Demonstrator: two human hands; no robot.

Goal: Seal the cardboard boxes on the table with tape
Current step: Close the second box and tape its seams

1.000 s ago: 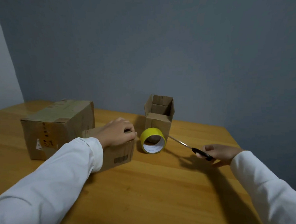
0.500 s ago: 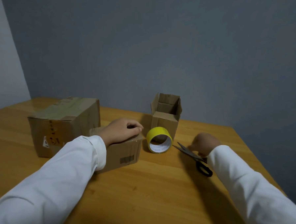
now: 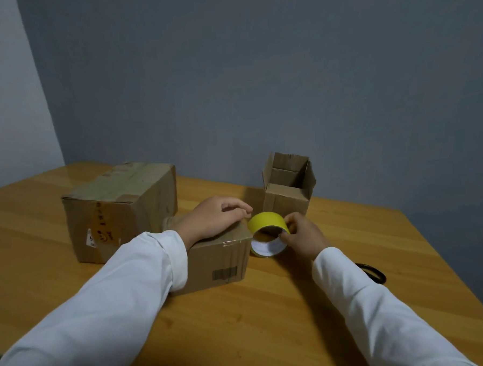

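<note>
Tape roll (image 3: 266, 223) beside open box (image 3: 287, 200)

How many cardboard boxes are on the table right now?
3. A large taped box at back left, a smaller closed box under the left hand, and a small open box behind the yellow tape roll.

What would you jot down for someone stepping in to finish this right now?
Left hand rests on top of the middle box, fingers loosely curled.
Right hand grips the yellow tape roll beside that box.
Scissors lie on the table, mostly hidden behind the right sleeve.
Done: the big box on the left looks taped shut.
Left: tape the middle box; close and tape the small open box at the back.
</note>
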